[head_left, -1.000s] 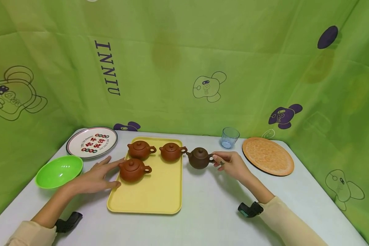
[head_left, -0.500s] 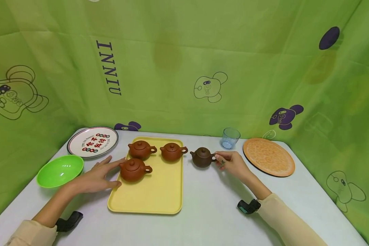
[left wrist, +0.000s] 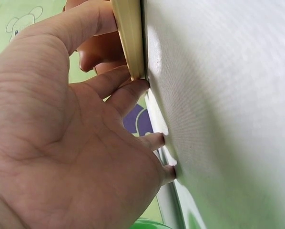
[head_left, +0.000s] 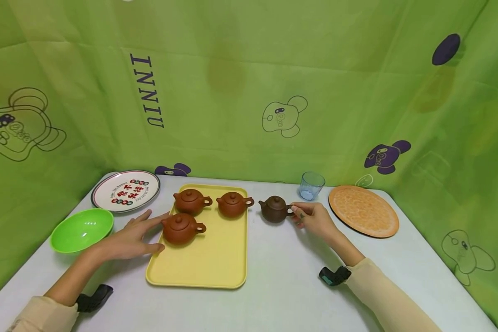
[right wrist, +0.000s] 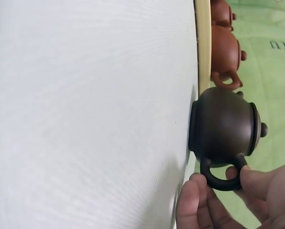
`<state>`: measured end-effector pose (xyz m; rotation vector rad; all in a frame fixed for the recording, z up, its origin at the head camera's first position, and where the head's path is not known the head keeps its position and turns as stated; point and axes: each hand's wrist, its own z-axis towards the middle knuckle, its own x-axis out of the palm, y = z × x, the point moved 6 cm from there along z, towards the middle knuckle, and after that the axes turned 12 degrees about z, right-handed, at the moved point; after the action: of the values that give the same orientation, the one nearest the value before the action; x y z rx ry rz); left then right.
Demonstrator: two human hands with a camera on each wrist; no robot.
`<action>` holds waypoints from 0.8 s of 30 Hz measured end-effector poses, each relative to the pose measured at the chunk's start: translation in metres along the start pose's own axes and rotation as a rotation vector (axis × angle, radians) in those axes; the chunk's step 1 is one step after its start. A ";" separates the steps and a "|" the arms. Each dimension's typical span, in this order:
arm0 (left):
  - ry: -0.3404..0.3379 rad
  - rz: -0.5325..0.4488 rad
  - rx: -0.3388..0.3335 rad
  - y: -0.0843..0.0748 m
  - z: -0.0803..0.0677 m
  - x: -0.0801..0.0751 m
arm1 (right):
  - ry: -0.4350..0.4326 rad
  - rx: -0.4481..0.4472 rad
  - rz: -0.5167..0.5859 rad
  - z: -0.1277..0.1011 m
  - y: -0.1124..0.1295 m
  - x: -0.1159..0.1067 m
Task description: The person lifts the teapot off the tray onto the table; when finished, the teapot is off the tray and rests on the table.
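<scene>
A dark brown teapot (head_left: 275, 210) stands upright just right of the yellow tray (head_left: 203, 272). Its handle is pinched between the thumb and fingers of my right hand (head_left: 315, 222), and in the right wrist view the teapot's base (right wrist: 194, 126) is right at the tabletop. Three reddish-brown teapots are on the tray: one back left (head_left: 191, 203), one back right (head_left: 231, 206), one in front on the left (head_left: 178, 230). My left hand (head_left: 126, 242) spreads its fingers along the tray's left edge; in the left wrist view, thumb and fingertips touch the tray rim (left wrist: 128, 36).
At the left lie a white oval plate (head_left: 108, 193) with red print and a bright green bowl (head_left: 80, 230). A blue clear glass (head_left: 311, 186) stands at the back right, beside a round orange mat (head_left: 363, 211). Green printed cloth (head_left: 232, 115) walls the table on three sides.
My right hand has shifted the dark teapot a little to the right and slightly back, away from the tray's edge. The left hand and the tray's teapots keep their places.
</scene>
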<state>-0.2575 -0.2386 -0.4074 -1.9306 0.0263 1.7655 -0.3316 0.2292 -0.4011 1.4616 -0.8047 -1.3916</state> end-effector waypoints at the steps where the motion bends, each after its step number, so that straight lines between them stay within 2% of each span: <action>1: 0.000 0.001 0.000 0.000 0.000 0.000 | -0.002 0.001 0.001 0.000 0.000 0.000; 11: 0.011 0.000 -0.009 -0.002 0.000 0.000 | -0.016 0.021 0.003 0.001 -0.002 -0.001; 24: 0.012 -0.004 -0.010 -0.002 0.000 -0.001 | -0.028 -0.009 -0.015 0.000 0.002 -0.002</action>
<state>-0.2568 -0.2372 -0.4062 -1.9474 0.0180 1.7549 -0.3319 0.2300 -0.3982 1.4466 -0.8054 -1.4277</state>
